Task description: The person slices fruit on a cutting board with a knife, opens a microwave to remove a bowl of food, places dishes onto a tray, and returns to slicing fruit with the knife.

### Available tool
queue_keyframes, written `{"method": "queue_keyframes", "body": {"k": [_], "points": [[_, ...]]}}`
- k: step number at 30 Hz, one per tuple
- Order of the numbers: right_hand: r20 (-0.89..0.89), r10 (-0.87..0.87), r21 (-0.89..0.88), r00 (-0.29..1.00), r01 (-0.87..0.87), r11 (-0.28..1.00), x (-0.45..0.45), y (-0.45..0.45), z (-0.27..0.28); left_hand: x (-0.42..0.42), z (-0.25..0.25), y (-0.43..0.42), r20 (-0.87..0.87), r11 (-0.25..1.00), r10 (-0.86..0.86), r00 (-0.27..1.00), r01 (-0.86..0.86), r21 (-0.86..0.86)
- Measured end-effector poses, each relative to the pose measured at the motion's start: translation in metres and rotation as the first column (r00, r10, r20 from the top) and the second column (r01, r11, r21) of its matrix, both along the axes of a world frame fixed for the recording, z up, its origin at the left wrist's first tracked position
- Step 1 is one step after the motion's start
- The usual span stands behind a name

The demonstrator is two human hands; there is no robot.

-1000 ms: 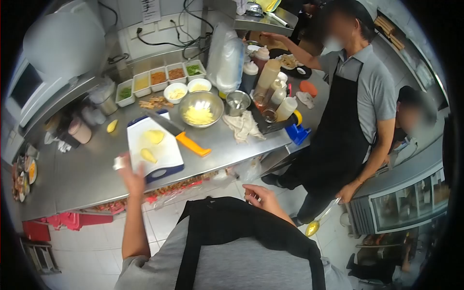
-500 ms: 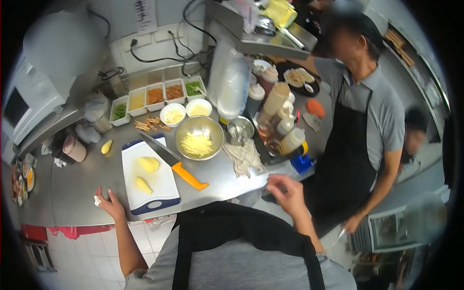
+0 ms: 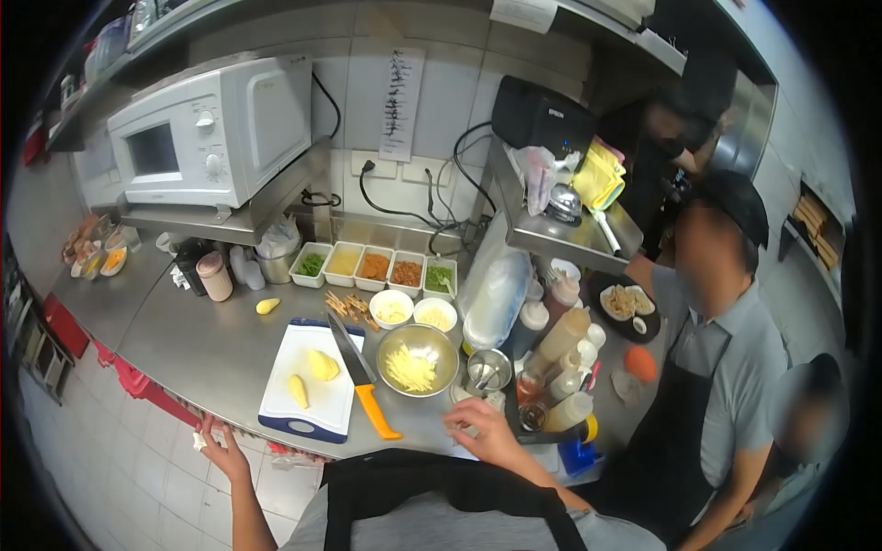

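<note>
- My left hand point(image 3: 220, 450) is just off the counter's point(image 3: 207, 358) near edge, fingers spread, with a small white scrap point(image 3: 198, 442) at them — worn or held, I can't tell.
- To its right, the cutting board point(image 3: 322, 402) carries two yellow pieces point(image 3: 322, 365).
- The orange-handled knife point(image 3: 367, 399) crosses the board's far right corner.
- Right of that, a steel bowl point(image 3: 439, 349) holds yellow strips point(image 3: 410, 369).
- My right hand point(image 3: 482, 432) is loosely bent near the bowl — whether its fingertips meet, I can't tell.
</note>
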State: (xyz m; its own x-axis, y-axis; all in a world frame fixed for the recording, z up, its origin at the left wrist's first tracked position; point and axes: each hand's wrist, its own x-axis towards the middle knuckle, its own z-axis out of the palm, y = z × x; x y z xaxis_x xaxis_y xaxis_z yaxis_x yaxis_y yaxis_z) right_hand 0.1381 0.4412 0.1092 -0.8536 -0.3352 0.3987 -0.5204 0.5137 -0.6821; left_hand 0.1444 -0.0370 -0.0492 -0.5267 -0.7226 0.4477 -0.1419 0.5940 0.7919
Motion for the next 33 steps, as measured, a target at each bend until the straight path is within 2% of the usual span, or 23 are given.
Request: {"method": "queue_keyframes", "body": {"k": [1,2,6,9,12,15,18,19,21,23,24,31,33], "points": [[0.011,0.035,0.010,0.999,-0.035,0.999,-0.003,-0.001,-0.001,0.008,-0.002,0.006,0.006,0.999,0.027,1.000,-0.027,0.038],[-0.059,0.079,0.010,0.995,-0.079,0.997,-0.006,-0.003,-0.008,0.015,-0.005,0.013,0.013,0.996,0.052,0.999,-0.053,0.076],[0.224,0.199,0.005,0.954,-0.205,0.979,0.001,-0.002,-0.011,0.034,-0.014,0.026,0.069,0.997,0.075,0.995,-0.078,0.030],[0.150,0.245,0.009,0.958,-0.249,0.969,0.005,-0.001,-0.012,0.038,-0.014,0.031,0.067,0.998,0.059,0.996,-0.061,0.034],[0.080,0.237,0.027,0.968,-0.240,0.970,0.006,0.000,-0.011,0.034,-0.005,0.036,0.066,0.995,0.052,0.996,-0.058,0.082],[0.228,0.195,0.040,0.954,-0.209,0.977,0.010,0.003,-0.010,0.032,-0.006,0.038,0.055,0.995,0.036,0.998,-0.041,0.088],[0.304,0.179,0.067,0.936,-0.208,0.976,0.015,0.002,-0.002,0.026,-0.006,0.040,0.032,0.994,0.029,0.999,-0.033,0.107],[0.232,0.241,0.035,0.942,-0.255,0.966,0.012,0.005,-0.016,0.025,-0.006,0.041,0.039,0.995,0.024,0.999,-0.028,0.097],[0.201,0.269,0.021,0.942,-0.278,0.960,0.015,0.004,-0.012,0.024,-0.006,0.043,0.045,0.995,-0.003,0.999,-0.002,0.102],[0.219,0.255,0.001,0.942,-0.262,0.965,0.020,0.002,-0.001,0.023,-0.006,0.046,0.039,0.989,-0.035,0.999,0.030,0.144],[0.205,0.240,0.012,0.949,-0.247,0.969,0.019,0.003,-0.005,0.022,-0.008,0.046,0.089,0.989,-0.020,0.996,0.007,0.147],[0.213,0.170,0.030,0.962,-0.181,0.983,0.021,0.014,-0.024,0.009,-0.031,0.030,-0.050,0.964,-0.140,0.989,0.148,0.220],[0.218,0.144,0.043,0.965,-0.157,0.987,0.017,0.016,-0.034,0.007,-0.010,0.044,-0.025,0.963,-0.153,0.988,0.155,0.221]]}}
